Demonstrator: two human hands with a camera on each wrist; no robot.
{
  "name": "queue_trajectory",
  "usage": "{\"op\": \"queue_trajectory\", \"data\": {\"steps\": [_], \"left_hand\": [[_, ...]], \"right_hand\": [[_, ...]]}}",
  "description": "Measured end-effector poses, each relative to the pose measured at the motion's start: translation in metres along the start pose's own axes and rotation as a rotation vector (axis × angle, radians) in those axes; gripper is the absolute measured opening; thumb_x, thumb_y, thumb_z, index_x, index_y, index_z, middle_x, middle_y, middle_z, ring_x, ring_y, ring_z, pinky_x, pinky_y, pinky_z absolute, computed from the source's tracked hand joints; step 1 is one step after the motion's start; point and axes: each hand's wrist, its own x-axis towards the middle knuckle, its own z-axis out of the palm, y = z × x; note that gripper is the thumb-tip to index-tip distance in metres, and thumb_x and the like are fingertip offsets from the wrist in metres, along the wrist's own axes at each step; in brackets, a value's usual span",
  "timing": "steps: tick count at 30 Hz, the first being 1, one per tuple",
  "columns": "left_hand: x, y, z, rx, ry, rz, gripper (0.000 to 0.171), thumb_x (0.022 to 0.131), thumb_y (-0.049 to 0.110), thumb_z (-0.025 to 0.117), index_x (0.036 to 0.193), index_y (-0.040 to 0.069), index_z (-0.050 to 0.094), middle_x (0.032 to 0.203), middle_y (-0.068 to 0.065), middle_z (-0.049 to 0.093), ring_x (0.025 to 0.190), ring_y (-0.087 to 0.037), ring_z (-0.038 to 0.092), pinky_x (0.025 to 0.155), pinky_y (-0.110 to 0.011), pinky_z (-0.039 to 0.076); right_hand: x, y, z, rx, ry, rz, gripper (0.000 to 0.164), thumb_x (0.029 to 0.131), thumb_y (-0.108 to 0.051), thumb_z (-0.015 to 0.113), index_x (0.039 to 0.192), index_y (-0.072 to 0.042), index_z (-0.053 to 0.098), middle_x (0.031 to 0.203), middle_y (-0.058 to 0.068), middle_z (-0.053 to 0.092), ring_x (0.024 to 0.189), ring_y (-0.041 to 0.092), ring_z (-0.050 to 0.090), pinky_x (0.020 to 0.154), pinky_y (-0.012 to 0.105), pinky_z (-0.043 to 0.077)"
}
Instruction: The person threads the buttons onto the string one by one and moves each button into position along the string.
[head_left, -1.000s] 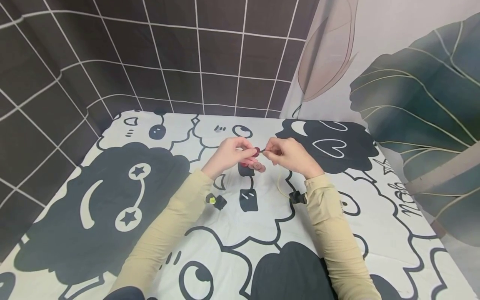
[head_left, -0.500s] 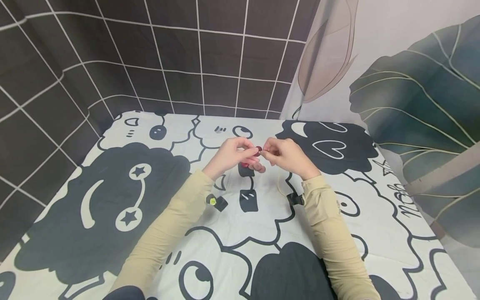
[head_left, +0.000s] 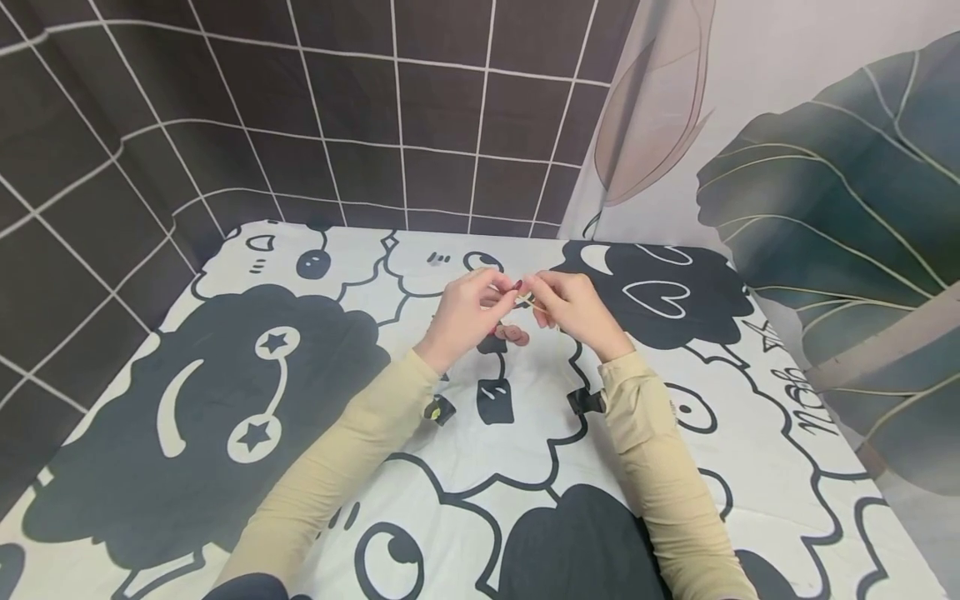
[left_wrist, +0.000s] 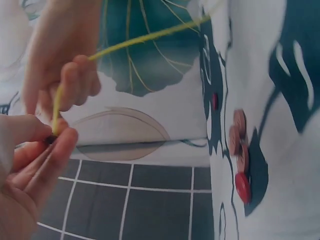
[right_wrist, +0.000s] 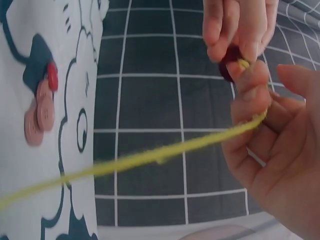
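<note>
In the head view my left hand (head_left: 467,315) pinches a dark red button (head_left: 517,285) between thumb and fingertips. Close on its right, my right hand (head_left: 579,307) holds a yellow yarn (head_left: 534,301) in curled fingers. From the right wrist, the button (right_wrist: 227,65) shows its dark face, and a short bit of yellow yarn lies against it by the fingertips. The long part of the yarn (right_wrist: 160,154) trails away from the right hand. Only the button's dark edge (left_wrist: 51,140) shows in the left wrist view. Whether the yarn passes through a hole is hidden by the fingers.
Several pink buttons (right_wrist: 46,112) lie bunched on the patterned cloth (head_left: 465,467) under the hands, beside a red button (left_wrist: 243,188). A further dark red piece (left_wrist: 215,101) lies farther along the cloth. A dark gridded curtain (head_left: 435,108) hangs behind.
Both hands have turned and risen slightly. The button has tipped from face-on to nearly edge-on in the head view. Yellow yarn now shows across the right fingers.
</note>
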Motion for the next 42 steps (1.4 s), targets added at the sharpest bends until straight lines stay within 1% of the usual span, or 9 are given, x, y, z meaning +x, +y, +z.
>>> {"op": "queue_trajectory", "data": {"steps": [4, 7, 11, 14, 18, 21, 33, 39, 42], "left_hand": [[-0.004, -0.002, 0.002, 0.160, 0.090, 0.257, 0.004, 0.088, 0.002, 0.064, 0.092, 0.001, 0.066, 0.088, -0.009, 0.066, 0.078, -0.017, 0.072, 0.073, -0.022, 0.057], [-0.006, -0.004, 0.005, 0.303, 0.162, 0.415, 0.006, 0.086, 0.001, 0.065, 0.091, 0.003, 0.066, 0.086, -0.006, 0.066, 0.076, -0.013, 0.070, 0.069, -0.021, 0.056], [-0.006, -0.005, 0.006, 0.420, 0.219, 0.518, 0.005, 0.087, 0.004, 0.065, 0.091, 0.005, 0.066, 0.087, -0.005, 0.066, 0.077, -0.011, 0.067, 0.065, -0.019, 0.055], [-0.005, -0.005, 0.006, 0.331, 0.193, 0.467, 0.004, 0.090, 0.007, 0.064, 0.091, 0.004, 0.066, 0.088, -0.006, 0.066, 0.078, -0.013, 0.066, 0.069, -0.020, 0.055], [-0.003, -0.003, 0.003, 0.097, 0.160, 0.294, 0.008, 0.090, 0.008, 0.066, 0.095, 0.001, 0.066, 0.091, -0.010, 0.067, 0.082, -0.018, 0.070, 0.077, -0.023, 0.056], [-0.001, -0.002, 0.000, 0.016, 0.153, 0.218, 0.016, 0.089, 0.007, 0.067, 0.102, -0.001, 0.067, 0.092, -0.012, 0.067, 0.085, -0.020, 0.070, 0.080, -0.025, 0.057], [0.003, -0.002, -0.003, 0.059, 0.059, 0.151, 0.008, 0.092, 0.005, 0.062, 0.095, 0.001, 0.068, 0.093, -0.011, 0.064, 0.085, -0.021, 0.064, 0.080, -0.032, 0.056], [0.004, 0.000, -0.008, 0.102, -0.035, 0.077, 0.006, 0.095, 0.009, 0.059, 0.093, 0.004, 0.063, 0.093, -0.009, 0.060, 0.084, -0.020, 0.058, 0.080, -0.035, 0.053], [0.005, 0.000, -0.013, 0.126, -0.087, 0.066, 0.006, 0.095, 0.010, 0.058, 0.094, 0.005, 0.062, 0.094, -0.008, 0.059, 0.082, -0.021, 0.055, 0.078, -0.033, 0.050]], "right_hand": [[0.001, -0.002, 0.005, 0.037, 0.048, 0.031, 0.035, 0.098, -0.038, 0.054, 0.093, -0.008, 0.070, 0.050, -0.001, 0.050, 0.045, 0.014, 0.047, 0.045, 0.025, 0.032], [0.002, -0.004, 0.008, 0.049, 0.103, 0.037, 0.033, 0.096, -0.036, 0.058, 0.085, -0.007, 0.070, 0.046, -0.004, 0.048, 0.042, 0.013, 0.045, 0.044, 0.024, 0.029], [0.002, -0.007, 0.011, 0.063, 0.175, 0.051, 0.029, 0.094, -0.029, 0.060, 0.076, -0.008, 0.069, 0.043, -0.007, 0.046, 0.040, 0.011, 0.043, 0.042, 0.023, 0.026], [0.003, -0.007, 0.011, 0.067, 0.202, 0.081, 0.027, 0.092, -0.025, 0.060, 0.076, -0.006, 0.070, 0.042, -0.009, 0.045, 0.039, 0.009, 0.042, 0.041, 0.023, 0.025], [0.004, -0.006, 0.009, 0.073, 0.196, 0.109, 0.027, 0.093, -0.022, 0.058, 0.080, -0.002, 0.071, 0.041, -0.009, 0.045, 0.037, 0.006, 0.041, 0.041, 0.023, 0.025], [0.004, -0.006, 0.008, 0.073, 0.178, 0.106, 0.026, 0.093, -0.020, 0.058, 0.081, -0.001, 0.070, 0.042, -0.007, 0.045, 0.037, 0.005, 0.041, 0.041, 0.022, 0.025], [0.003, -0.005, 0.005, 0.043, 0.121, 0.072, 0.024, 0.091, -0.020, 0.058, 0.077, -0.003, 0.068, 0.043, -0.006, 0.046, 0.039, 0.009, 0.042, 0.041, 0.022, 0.027], [0.002, -0.001, -0.002, -0.010, -0.019, 0.059, 0.021, 0.091, -0.017, 0.055, 0.076, -0.006, 0.066, 0.047, -0.003, 0.051, 0.047, 0.023, 0.054, 0.046, 0.023, 0.036], [0.001, 0.001, -0.007, -0.081, -0.113, -0.003, 0.020, 0.092, -0.014, 0.055, 0.075, -0.010, 0.064, 0.052, -0.001, 0.055, 0.055, 0.027, 0.058, 0.051, 0.023, 0.037]]}}
